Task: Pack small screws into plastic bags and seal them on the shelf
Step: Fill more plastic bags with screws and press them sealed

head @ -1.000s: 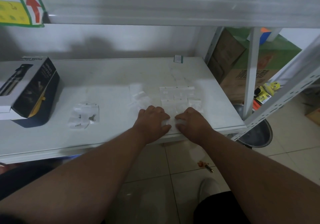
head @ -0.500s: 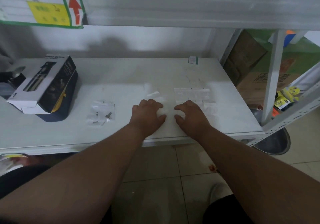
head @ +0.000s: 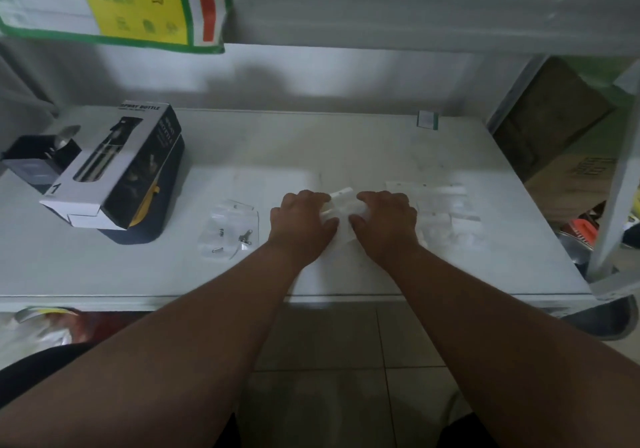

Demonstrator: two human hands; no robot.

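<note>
Head view: both my hands on one small plastic bag [head: 341, 210] on the shelf [head: 346, 142].

Left hand [head: 302, 225] and right hand [head: 386, 224] pinch it between curled fingers. Bag with screws [head: 231, 231] lies just left of my left hand; empty bags [head: 446, 212] right of my right.

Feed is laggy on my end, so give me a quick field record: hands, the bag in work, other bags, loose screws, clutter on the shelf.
left hand: pinching the bag's left side
right hand: pinching its right side
bag in hand: small clear plastic bag, between both hands, over the shelf; contents cannot be told
bags with screws: left of the hands, flat, screws visible inside
empty bags: spread right of the hands
spray bottle box: far left
</note>
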